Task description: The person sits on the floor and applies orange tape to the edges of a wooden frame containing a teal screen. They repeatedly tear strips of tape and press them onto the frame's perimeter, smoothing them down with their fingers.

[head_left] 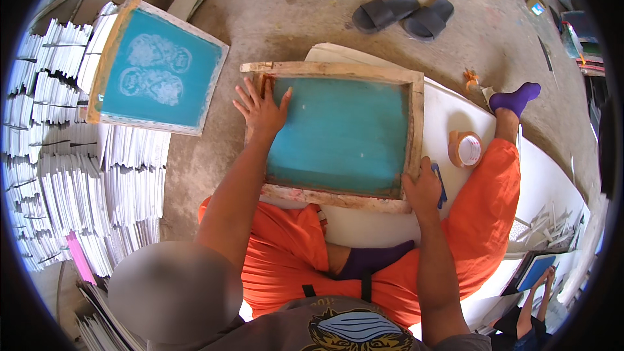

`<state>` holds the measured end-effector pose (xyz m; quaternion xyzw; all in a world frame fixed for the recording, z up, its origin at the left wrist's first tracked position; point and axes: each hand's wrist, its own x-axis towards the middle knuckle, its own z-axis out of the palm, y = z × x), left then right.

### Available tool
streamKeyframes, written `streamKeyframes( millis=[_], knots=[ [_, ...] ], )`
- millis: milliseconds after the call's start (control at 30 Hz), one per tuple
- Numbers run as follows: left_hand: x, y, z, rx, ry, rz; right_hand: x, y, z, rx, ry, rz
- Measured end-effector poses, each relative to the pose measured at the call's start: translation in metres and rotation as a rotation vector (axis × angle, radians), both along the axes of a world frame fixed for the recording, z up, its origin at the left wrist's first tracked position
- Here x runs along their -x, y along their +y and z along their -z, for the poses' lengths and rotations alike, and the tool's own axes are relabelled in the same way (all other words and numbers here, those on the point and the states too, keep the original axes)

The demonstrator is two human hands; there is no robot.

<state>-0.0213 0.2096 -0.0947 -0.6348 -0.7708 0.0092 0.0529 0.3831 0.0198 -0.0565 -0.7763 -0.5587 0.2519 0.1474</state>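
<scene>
In front of me lies a screen printing frame (338, 136), with a wooden border around turquoise mesh. My left hand (263, 109) rests with spread fingers on its left border, the fingertips near the upper left corner. At the lower right corner, my right hand (424, 187) is closed around the border's edge. Right beside that hand is a slim blue tool (441, 185), partly hidden, its kind unclear. A roll of brown tape (454, 149) sits on the white board (364, 224) under the frame, near my orange trouser leg.
A second screen frame (175, 36) with pale printed shapes leans on stacked paper bundles (71, 182) at left. Black slippers (383, 14) lie on the concrete floor (286, 6). White scraps (549, 227) lie at right. Another person's arms (536, 296) show at lower right.
</scene>
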Motion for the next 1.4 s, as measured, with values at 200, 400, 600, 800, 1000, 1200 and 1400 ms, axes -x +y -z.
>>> streamKeyframes(
  millis=[200, 400, 600, 800, 1000, 1200, 1400],
  knots=[
    [-0.040, -0.004, -0.015, 0.121, -0.172, 0.311, -0.005, -0.001, 0.000, 0.025, -0.031, 0.021],
    [-0.041, -0.017, 0.038, -0.180, -0.435, 0.173, 0.000, 0.000, 0.002, 0.004, -0.026, -0.014],
    [-0.070, -0.018, 0.003, 0.199, -0.546, 0.665, -0.006, -0.003, 0.007, 0.026, -0.029, 0.007],
    [-0.131, -0.045, 0.012, 0.082, -0.149, 0.491, -0.004, 0.001, 0.003, 0.058, -0.027, -0.013],
    [-0.154, -0.100, -0.036, 0.211, -0.602, 0.764, -0.005, 0.001, 0.000, 0.064, -0.068, -0.007],
    [-0.016, -0.077, 0.012, 0.008, -0.324, 0.301, -0.001, 0.004, -0.002, 0.046, -0.099, -0.023],
    [-0.018, -0.120, 0.017, 0.182, -0.341, 0.181, -0.002, 0.001, 0.003, -0.008, -0.091, -0.039]
  ],
)
